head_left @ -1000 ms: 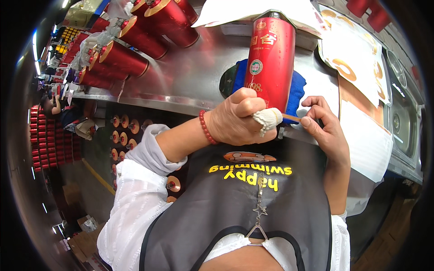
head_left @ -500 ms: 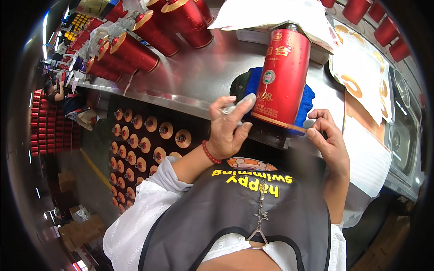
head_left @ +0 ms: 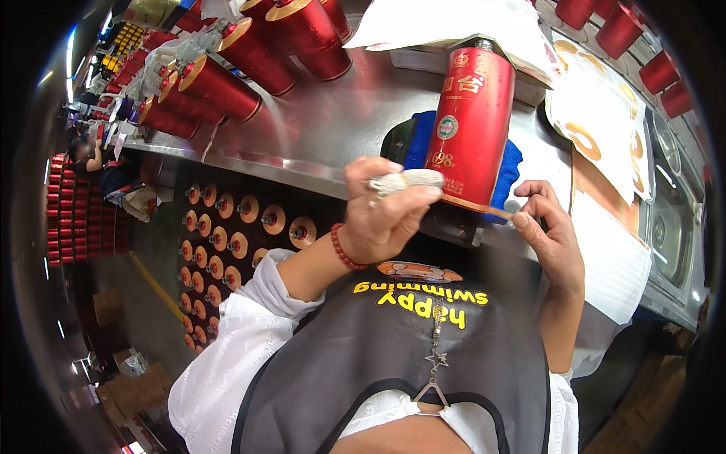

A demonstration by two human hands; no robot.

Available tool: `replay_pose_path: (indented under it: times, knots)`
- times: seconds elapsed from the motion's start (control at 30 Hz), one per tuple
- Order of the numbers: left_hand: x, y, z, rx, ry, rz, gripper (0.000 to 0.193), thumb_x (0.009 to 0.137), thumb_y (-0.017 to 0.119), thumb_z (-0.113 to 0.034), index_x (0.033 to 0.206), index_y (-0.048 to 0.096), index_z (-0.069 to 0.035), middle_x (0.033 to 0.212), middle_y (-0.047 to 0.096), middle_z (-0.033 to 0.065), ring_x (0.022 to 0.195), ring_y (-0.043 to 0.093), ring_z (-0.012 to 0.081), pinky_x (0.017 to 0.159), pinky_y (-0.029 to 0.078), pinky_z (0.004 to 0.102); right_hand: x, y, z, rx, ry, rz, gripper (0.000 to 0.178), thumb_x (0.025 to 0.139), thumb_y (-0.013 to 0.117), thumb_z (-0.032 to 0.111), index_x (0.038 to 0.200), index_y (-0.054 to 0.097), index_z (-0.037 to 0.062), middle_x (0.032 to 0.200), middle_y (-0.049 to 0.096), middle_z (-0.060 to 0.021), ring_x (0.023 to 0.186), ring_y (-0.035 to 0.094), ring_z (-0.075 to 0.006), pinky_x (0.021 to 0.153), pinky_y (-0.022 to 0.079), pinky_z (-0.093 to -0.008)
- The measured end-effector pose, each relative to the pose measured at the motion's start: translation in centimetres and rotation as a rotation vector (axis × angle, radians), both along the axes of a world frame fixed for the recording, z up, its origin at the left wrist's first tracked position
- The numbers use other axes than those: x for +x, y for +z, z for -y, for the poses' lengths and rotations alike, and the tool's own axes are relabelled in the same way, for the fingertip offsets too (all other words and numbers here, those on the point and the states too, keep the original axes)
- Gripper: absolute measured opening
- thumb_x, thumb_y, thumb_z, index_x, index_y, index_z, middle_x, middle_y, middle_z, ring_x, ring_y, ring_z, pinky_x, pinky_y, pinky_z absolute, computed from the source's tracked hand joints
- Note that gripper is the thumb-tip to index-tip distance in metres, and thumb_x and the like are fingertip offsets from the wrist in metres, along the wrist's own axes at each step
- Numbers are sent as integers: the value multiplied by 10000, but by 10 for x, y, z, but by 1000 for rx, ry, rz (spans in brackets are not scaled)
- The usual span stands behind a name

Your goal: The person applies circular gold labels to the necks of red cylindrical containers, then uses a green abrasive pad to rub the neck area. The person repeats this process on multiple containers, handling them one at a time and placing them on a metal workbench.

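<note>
On a blue cloth (head_left: pixel 510 168) at the near edge of the steel worktop (head_left: pixel 340 121) lies a red bottle (head_left: pixel 473 125), its neck pointing away from the person and its gold-rimmed base toward them. Just off the left side of that base is the left hand (head_left: pixel 386 204), one finger sheathed in a white knitted sleeve (head_left: pixel 412 180). The thumb and that finger are together—whether anything is pinched between them, I cannot tell.

Right of the bottle's base, the right hand (head_left: pixel 552 231) has its thumb and forefinger clamped on the end of a thin brownish strip (head_left: pixel 499 213), which runs across to the base rim.

Beyond the bottle's neck are white paper sheets (head_left: pixel 446 24); to its right, a sheet bearing gold rings (head_left: pixel 581 138), with a steel sink (head_left: pixel 675 234) farther out. More red bottles (head_left: pixel 306 38) stand left of it on the worktop, and below these, left of the bottle—rows of gold-shouldered bottles (head_left: pixel 237 245). A co-worker (head_left: pixel 89 160) is far to its left.
</note>
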State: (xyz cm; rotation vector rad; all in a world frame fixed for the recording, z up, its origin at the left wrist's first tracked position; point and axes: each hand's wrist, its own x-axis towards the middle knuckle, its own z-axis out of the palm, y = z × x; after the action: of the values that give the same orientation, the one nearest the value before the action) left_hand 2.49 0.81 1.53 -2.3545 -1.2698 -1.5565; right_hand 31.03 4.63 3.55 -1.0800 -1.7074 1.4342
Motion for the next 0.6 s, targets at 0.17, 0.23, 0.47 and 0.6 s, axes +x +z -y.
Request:
replay_pose_path:
  times: [0.17,0.23,0.47,0.6]
  knots:
    - [0,3,3,126,-51,-162,405,755,800,-102,1121,708,-249,1141,684,-6,1142,453,219,899,404,352,-1,4,1,-14,-14,27,290,926,699,241,780,541,47,1149,503,-94,1083,457,-176,917,350,-287]
    - [7,14,-4,166,-79,-219,414,746,804,-127,1129,707,-251,1177,681,-8,1164,450,219,914,398,364,-2,4,1,-15,-21,23,304,926,695,259,771,534,53,1162,507,-97,1086,454,-169,917,342,-283]
    - [17,20,-24,-96,-59,-213,639,853,786,-255,1404,501,-99,1360,576,155,1244,519,360,1117,330,529,-5,5,2,7,-1,-14,271,926,702,232,793,567,39,1149,506,-96,1109,455,-184,945,351,-298]
    - [10,0,-20,-137,-110,-50,586,872,772,-222,1373,505,-78,1295,592,165,1204,533,376,1113,339,530,-8,9,1,-14,7,-35,263,923,712,226,799,586,31,1134,505,-96,1135,459,-194,973,356,-312]
